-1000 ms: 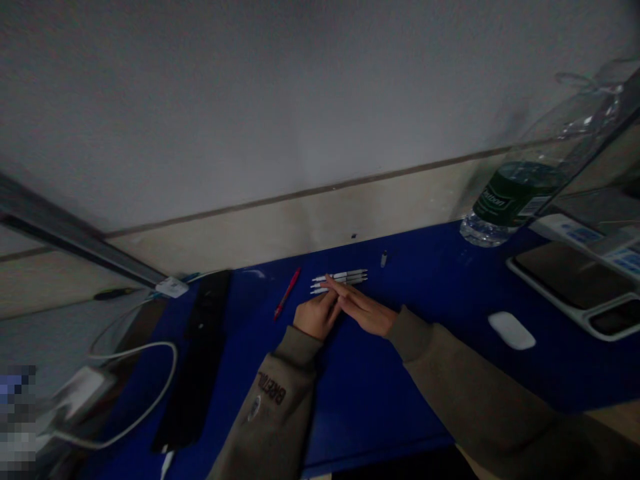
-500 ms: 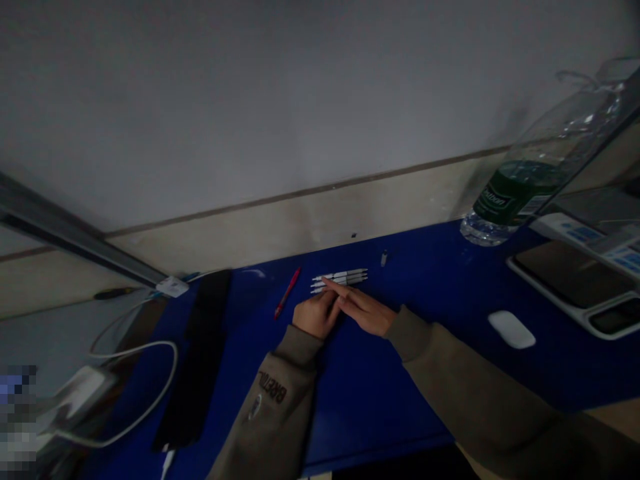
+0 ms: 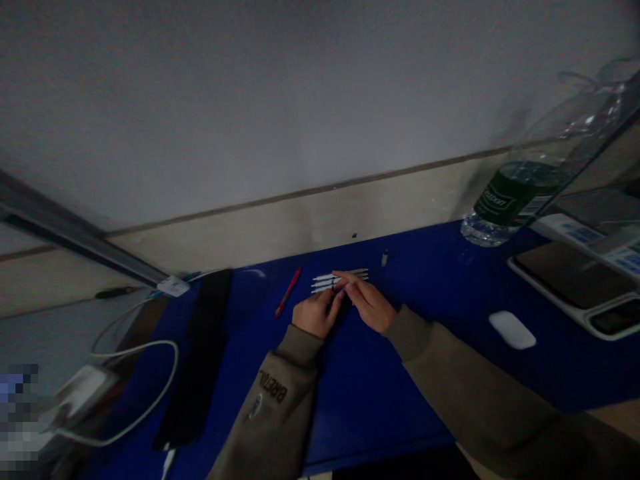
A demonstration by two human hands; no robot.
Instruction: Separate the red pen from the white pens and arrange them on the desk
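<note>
The **left hand** (image 3: 316, 315) and **right hand** (image 3: 367, 303) come in from olive **sleeves** (image 3: 273, 407) and meet at the middle of a blue **mat** (image 3: 380, 400). Three white **pens** (image 3: 325, 282) lie side by side, pointing roughly across the mat. The right hand's **fingers** (image 3: 350, 283) are slightly curled and lie across the pens' far half, covering part of them. The left hand's **fingertips** (image 3: 336, 300) are half curled and sit at the near edge of the pens, close to the right hand. Whether either hand is gripping the pens or only resting on them, I cannot tell.

Just left of the hands lies a **red pen** (image 3: 288, 292), tilted on the mat, and beyond the white pens' right end stands a small grey **cap** (image 3: 385, 259). A long black **strip** (image 3: 205, 353) lies further left, with a white **cable** (image 3: 135, 393) and **charger** (image 3: 83, 391) beyond it. To the right are a white **mouse** (image 3: 512, 330) and a dark **tablet** (image 3: 573, 283). Farthest off, a clear plastic **bottle** (image 3: 520, 193) lies against the **wall** (image 3: 300, 100).
</note>
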